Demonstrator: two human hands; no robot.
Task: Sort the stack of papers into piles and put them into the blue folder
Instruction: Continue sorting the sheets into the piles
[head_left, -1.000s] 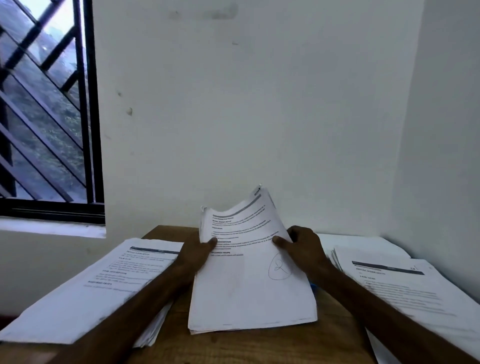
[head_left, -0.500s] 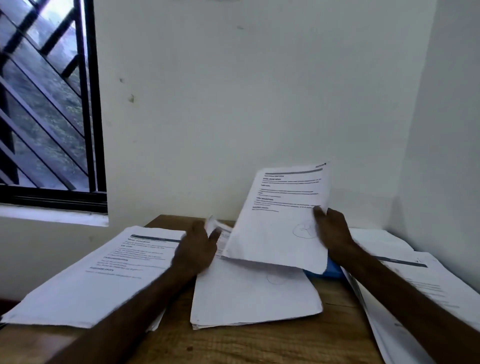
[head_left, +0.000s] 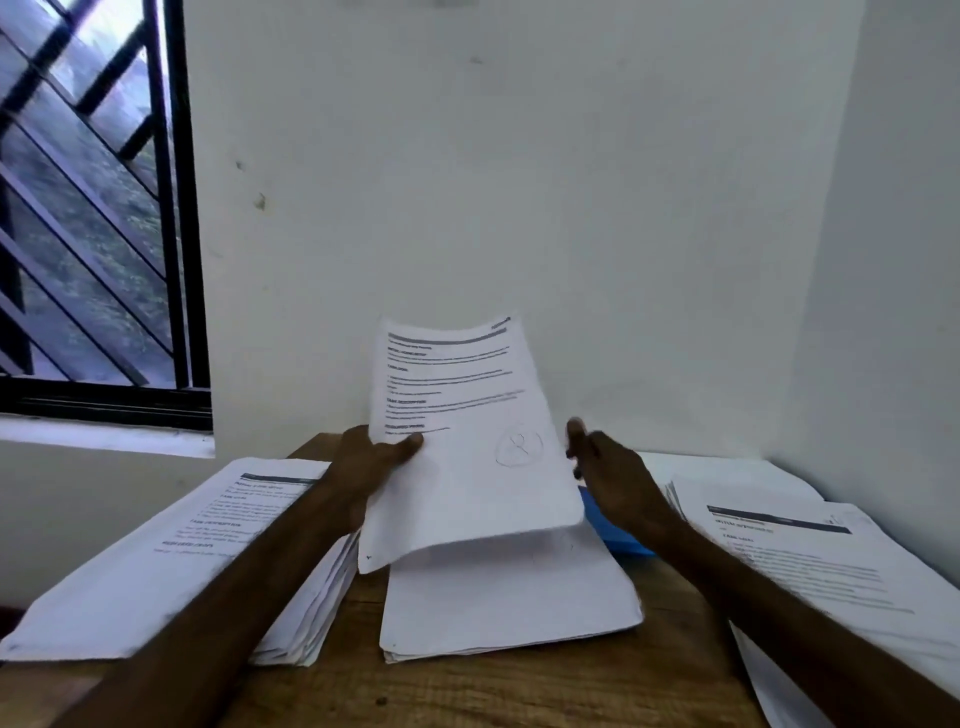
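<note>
A stack of printed papers (head_left: 509, 603) lies in the middle of the wooden table (head_left: 519, 691). My left hand (head_left: 363, 467) pinches the top sheet (head_left: 467, 467) by its left edge, thumb on the printed face, and holds it raised and curved over the stack. A circle is drawn in pen on that sheet. My right hand (head_left: 613, 467) is at the sheet's right edge with fingers stretched out, holding nothing. A corner of the blue folder (head_left: 613, 535) shows under the stack's right side, behind my right wrist.
A thick pile of sorted papers (head_left: 156, 561) covers the table's left part, and another pile (head_left: 831, 566) spreads over the right part by the side wall. A white wall stands right behind the table. A barred window (head_left: 93, 208) is at the upper left.
My right hand carried the earlier sheet off to the right, let it go and came back to the middle. My left hand has lifted a fresh sheet off the central stack.
</note>
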